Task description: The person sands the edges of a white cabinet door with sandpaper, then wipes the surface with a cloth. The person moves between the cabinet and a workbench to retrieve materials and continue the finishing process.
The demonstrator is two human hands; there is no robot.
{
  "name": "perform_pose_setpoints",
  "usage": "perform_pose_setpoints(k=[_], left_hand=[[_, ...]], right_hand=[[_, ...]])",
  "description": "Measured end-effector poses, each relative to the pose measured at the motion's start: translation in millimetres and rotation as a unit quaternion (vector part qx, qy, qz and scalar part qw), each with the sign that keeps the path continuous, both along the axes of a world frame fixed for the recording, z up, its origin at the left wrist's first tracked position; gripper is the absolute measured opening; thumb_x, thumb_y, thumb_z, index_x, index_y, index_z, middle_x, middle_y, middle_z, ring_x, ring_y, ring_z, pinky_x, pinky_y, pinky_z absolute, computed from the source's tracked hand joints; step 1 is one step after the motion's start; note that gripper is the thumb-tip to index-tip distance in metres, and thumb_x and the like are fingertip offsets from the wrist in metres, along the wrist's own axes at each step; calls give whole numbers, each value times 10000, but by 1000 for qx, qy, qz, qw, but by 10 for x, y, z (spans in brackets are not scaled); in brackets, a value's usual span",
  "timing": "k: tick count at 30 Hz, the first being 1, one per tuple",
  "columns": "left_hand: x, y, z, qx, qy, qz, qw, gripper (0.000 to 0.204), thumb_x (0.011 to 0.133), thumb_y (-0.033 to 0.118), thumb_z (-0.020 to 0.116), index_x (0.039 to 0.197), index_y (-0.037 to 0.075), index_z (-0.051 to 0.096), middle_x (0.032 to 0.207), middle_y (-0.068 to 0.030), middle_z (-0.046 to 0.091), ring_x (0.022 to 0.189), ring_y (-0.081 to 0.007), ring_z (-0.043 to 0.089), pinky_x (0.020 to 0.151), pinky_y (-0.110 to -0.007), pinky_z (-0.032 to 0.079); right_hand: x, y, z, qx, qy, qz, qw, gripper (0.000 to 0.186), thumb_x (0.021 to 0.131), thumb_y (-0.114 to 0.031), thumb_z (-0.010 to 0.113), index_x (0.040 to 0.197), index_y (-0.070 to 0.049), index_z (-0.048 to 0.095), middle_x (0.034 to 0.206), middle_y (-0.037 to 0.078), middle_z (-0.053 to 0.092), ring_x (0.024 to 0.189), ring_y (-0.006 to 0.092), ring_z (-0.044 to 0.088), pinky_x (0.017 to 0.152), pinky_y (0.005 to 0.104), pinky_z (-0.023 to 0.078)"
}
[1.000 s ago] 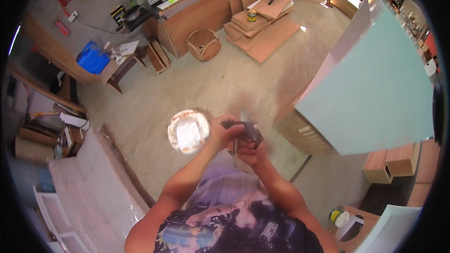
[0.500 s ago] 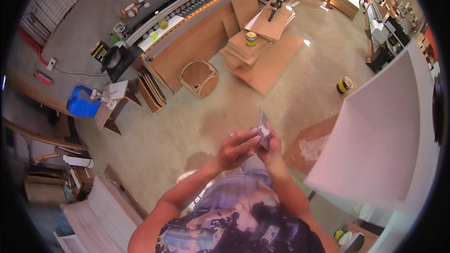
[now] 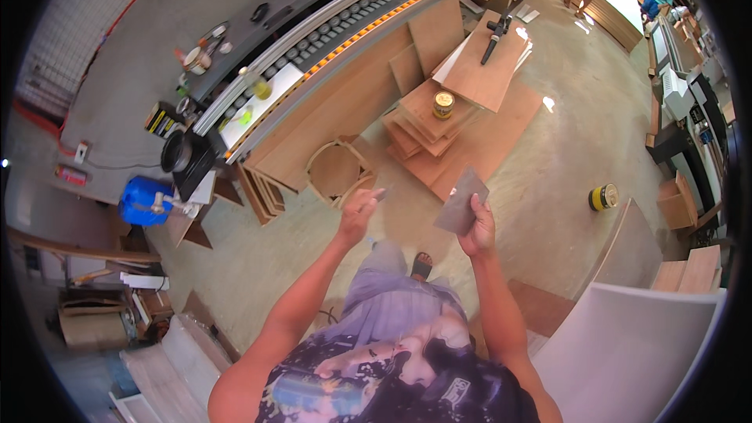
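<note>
Head view: right hand (image 3: 481, 229) pinches grey rectangular sheet (image 3: 460, 202) near one edge; could slip if grip loosens. Left hand (image 3: 358, 216) curled, can't tell contents.

- A thin, flat gray sheet (image 3: 459, 209) with a pale spot tilts in the right hand (image 3: 480, 232).
- A small dark piece (image 3: 381, 195), too tiny to tell, pokes out of the left hand (image 3: 359, 215).
</note>
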State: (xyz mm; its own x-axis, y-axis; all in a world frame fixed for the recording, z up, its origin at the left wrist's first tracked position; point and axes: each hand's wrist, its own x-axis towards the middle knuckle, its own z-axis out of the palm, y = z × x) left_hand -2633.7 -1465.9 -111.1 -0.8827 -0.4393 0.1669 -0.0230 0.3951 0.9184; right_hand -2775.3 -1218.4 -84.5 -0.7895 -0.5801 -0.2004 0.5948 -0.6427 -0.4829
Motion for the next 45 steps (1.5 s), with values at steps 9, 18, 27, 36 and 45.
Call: perform_pose_setpoints(k=[9,18,27,36,45], left_hand=[[-2221,-1195,-1154,476,-107,90,868,179,947,139,604,1088,32,581,960,-77,656,773,-157,634,675,-295,535],[-4735,-1710,-1685,447,-307,-6,840,289,857,78,632,1097,39,475,911,-101,654,765,-183,639,630,-331,517],[-6516,-1552,-3224,-184,-403,-173,880,543,709,149,788,1146,30,489,1154,-146,569,1033,-345,595,853,-418,491],[-7154,-1408,-4343,-378,-375,-231,814,590,654,217,838,1112,48,507,1467,-176,372,1360,-358,372,992,-548,425],[-7243,-1441,-4252,-285,-261,-132,913,641,645,250,856,1101,35,460,1487,-225,336,1356,-441,354,1036,-498,423]], right_hand=[[-1730,-605,-1247,32,-89,-23,995,424,976,-213,569,1364,-99,440,1288,62,578,1189,241,564,1043,438,453],[-3052,-1067,-1871,87,-190,-91,974,420,968,-208,586,1354,-96,463,1258,59,596,1149,238,584,1011,440,468],[-4207,-1070,-3140,163,-290,-95,938,361,955,-128,600,1296,-67,499,1189,48,605,1086,203,588,962,392,470],[-5024,-727,-3886,238,-349,-70,904,396,937,-139,629,1300,-62,492,1184,49,596,1084,207,581,968,387,461],[-5466,-768,-4110,274,-333,-52,901,384,934,-134,630,1279,-32,498,1170,78,600,1062,206,588,957,382,465]])
